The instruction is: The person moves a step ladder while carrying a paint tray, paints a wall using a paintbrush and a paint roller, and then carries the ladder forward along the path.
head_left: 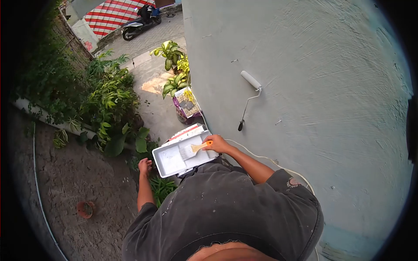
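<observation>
My right hand (pixel 217 144) is closed on the orange-tipped wooden handle of a paint brush (pixel 199 147). The brush's bristles lie over a white paint tray (pixel 163 170), which holds white paint. To the left of the tray hangs my left hand (pixel 145 165), apart from it, its fingers curled; whether anything is in them is too small to tell. A paint roller (pixel 251 80) with a white sleeve and a black handle hangs on the grey wall (pixel 296 56), above and to the right of the tray.
Potted plants (pixel 170 54) and a patterned box (pixel 187 103) stand beyond the tray. Green bushes (pixel 109 95) grow on the left. A pale cable (pixel 283 167) runs along the wall. An orange pot (pixel 85 209) sits on the soil. A motorbike (pixel 141 24) is parked farther off.
</observation>
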{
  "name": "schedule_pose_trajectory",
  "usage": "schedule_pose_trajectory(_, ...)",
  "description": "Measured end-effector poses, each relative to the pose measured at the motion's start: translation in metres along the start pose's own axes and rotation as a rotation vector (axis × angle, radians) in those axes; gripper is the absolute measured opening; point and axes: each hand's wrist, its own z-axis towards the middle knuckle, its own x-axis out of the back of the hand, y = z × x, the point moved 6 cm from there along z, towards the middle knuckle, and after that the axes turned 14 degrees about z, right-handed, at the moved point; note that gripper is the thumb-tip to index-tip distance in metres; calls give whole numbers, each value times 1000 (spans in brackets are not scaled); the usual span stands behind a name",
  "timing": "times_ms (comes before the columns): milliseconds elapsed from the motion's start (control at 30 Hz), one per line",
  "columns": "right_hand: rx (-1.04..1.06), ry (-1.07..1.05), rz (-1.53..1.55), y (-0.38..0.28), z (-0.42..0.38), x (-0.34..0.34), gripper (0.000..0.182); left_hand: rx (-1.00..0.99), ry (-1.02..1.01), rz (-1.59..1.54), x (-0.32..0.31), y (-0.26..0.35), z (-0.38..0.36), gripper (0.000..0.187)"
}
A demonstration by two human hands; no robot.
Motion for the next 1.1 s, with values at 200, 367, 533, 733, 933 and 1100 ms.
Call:
schedule_pose_trajectory(200, -45, 111, 343, 9, -5, -9, 22, -277, 479, -226, 67, 92, 30, 13)
schedule_pose_trajectory(367, -66, 230, 845, -8, -22, 14, 17, -518, 568, -281, 63, 220, -22, 14)
schedule_pose_trajectory(533, 42, 362, 1242, -30, -52, 69, 15, -751, 339, -198, -21, 327, -53, 16)
schedule_pose_trajectory(733, 283, 524, 1417, -73, -104, 121, 15, -1420, -221, 521, -242, 387, -209, 20)
schedule_pose_trajectory(933, 396, 665, 1556, -67, -154, 127, 16, -1431, -743, 632, -444, 333, -188, 53)
schedule_pose_trajectory(1100, 401, 761, 1646, -39, -189, 114, 16, -1127, -652, 709, -524, 303, -177, 58)
